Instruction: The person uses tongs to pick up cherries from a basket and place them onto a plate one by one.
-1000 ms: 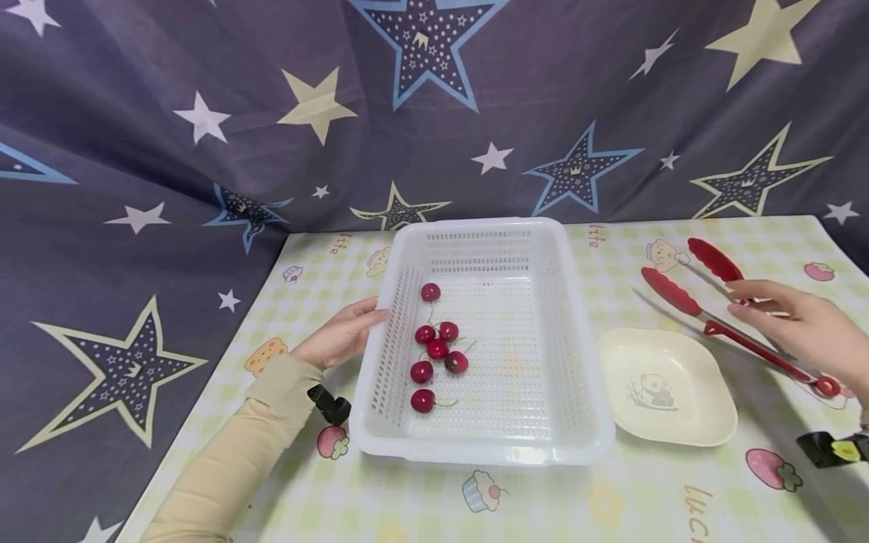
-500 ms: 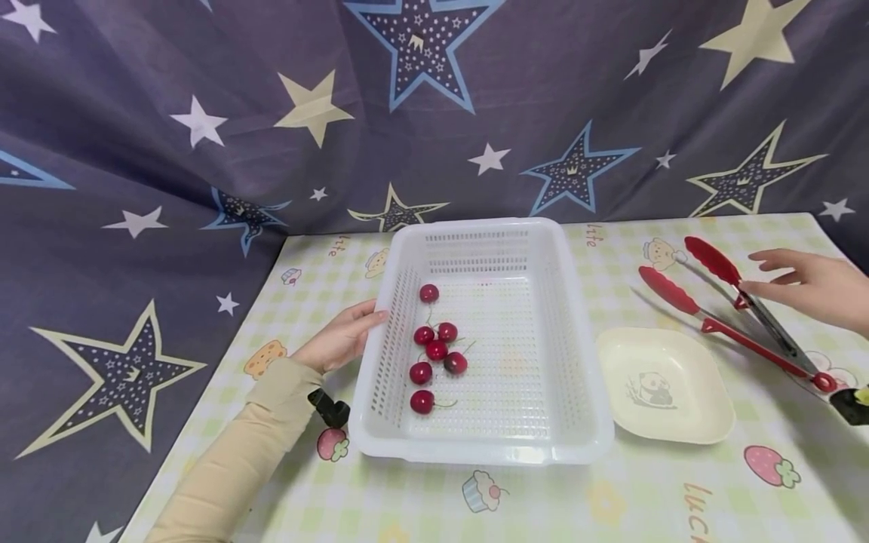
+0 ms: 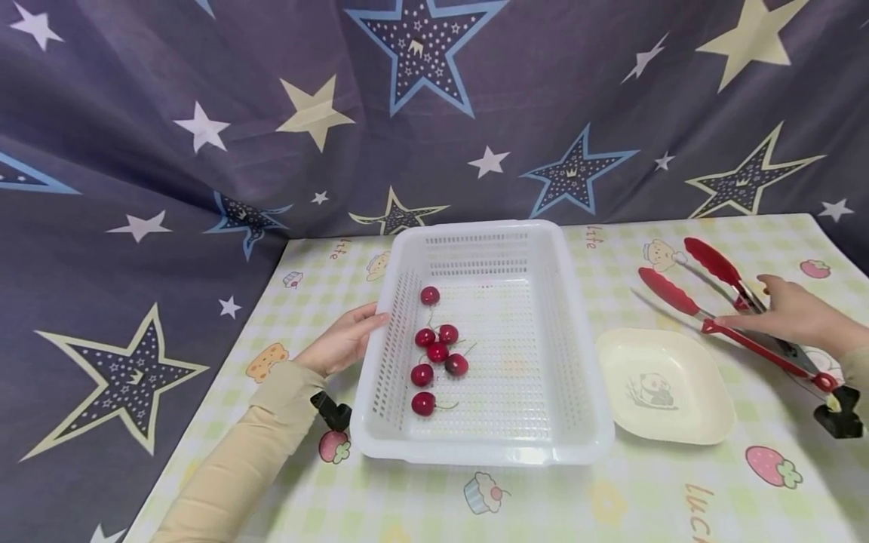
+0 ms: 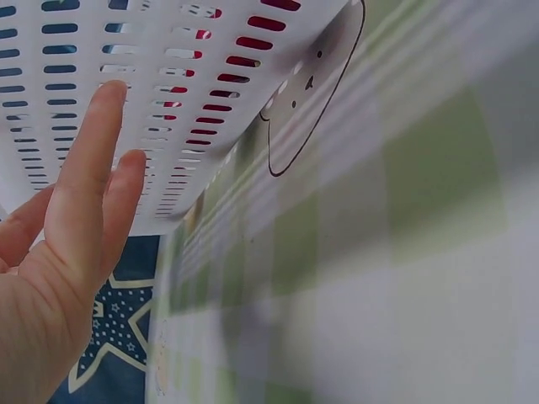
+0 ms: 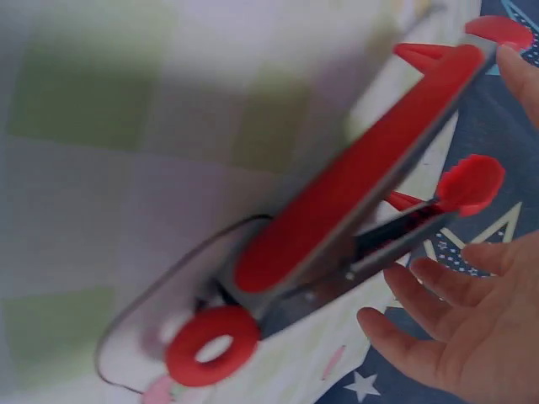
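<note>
In the head view, my left hand point(image 3: 346, 339) rests at the left side of a white perforated basket point(image 3: 475, 458), thumb at the rim. The left wrist view shows its extended fingers point(image 4: 80, 185) against the slotted wall. Several cherries point(image 3: 437, 351), some with stems, lie in the basket's left half. Red-tipped tongs point(image 3: 753, 347) lie spread on the tablecloth at the right. Over them reaches my right hand point(image 3: 794, 313), its thumb near one arm and its fingers past the other. Those fingers point(image 5: 429, 295) look spread and relaxed beside the tongs in the right wrist view.
A cream square dish point(image 3: 706, 415) with a panda print stands between the basket and the tongs. The checked tablecloth point(image 3: 543, 505) ends at a dark star-patterned curtain point(image 3: 434, 166) behind and to the left.
My right hand has lifted off the tongs, shifted toward the back right, then come down over them again. The left hand, basket, cherries and dish stay in place.
</note>
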Available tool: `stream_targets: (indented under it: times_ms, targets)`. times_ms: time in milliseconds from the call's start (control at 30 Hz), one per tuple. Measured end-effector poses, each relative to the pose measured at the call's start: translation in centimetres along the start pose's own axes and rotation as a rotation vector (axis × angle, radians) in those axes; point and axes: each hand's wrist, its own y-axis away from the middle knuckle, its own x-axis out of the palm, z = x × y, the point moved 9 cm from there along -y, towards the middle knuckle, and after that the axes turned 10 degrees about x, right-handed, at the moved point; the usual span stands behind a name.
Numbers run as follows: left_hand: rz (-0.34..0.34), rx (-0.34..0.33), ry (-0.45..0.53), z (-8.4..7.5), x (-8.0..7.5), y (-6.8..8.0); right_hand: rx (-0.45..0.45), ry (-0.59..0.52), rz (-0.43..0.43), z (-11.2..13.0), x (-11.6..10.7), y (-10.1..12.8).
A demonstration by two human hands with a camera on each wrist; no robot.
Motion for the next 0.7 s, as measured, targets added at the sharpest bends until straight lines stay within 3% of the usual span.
stream_targets:
  times_ms: [300, 700]
  targets:
    - [0.009, 0.01, 0.001, 0.1, -0.1, 0.1, 0.037, -0.035, 0.051, -1.4, 2.1, -0.4]
    - [0.011, 0.025, -0.008, -0.1, -0.1, 0.1, 0.023, -0.096, -0.048, -1.2, 2.0, -0.1]
